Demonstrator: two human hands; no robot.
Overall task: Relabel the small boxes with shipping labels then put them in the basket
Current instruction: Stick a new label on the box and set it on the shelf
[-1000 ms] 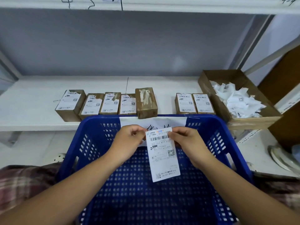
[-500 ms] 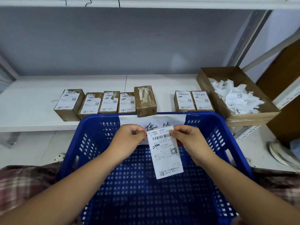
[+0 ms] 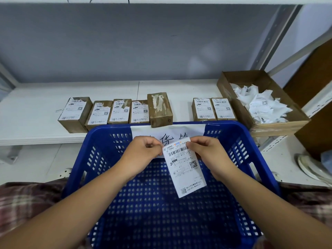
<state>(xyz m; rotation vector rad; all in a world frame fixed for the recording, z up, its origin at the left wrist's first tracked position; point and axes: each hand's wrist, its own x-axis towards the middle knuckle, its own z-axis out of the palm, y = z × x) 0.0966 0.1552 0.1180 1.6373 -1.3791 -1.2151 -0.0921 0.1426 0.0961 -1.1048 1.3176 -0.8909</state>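
A white shipping label point(image 3: 185, 169) hangs over the blue basket point(image 3: 86, 159). My left hand point(image 3: 142, 153) pinches its top left corner and my right hand point(image 3: 206, 153) pinches its top right edge. On the white shelf behind the basket stands a row of small brown boxes. Several on the left point(image 3: 118, 112) carry torn labels. One taller box point(image 3: 159, 109) shows only label residue. Two boxes on the right point(image 3: 213, 108) carry whole labels.
An open cardboard box point(image 3: 280, 128) at the right holds crumpled label scraps. The white shelf point(image 3: 36, 112) stretches left of the boxes. A sheet of paper with handwriting point(image 3: 167, 133) is taped to the basket's far rim. Shelf uprights rise at the right.
The label's lower end has swung slightly to the right between my hands. The view has shifted a little; both hands keep their pinch over the basket.
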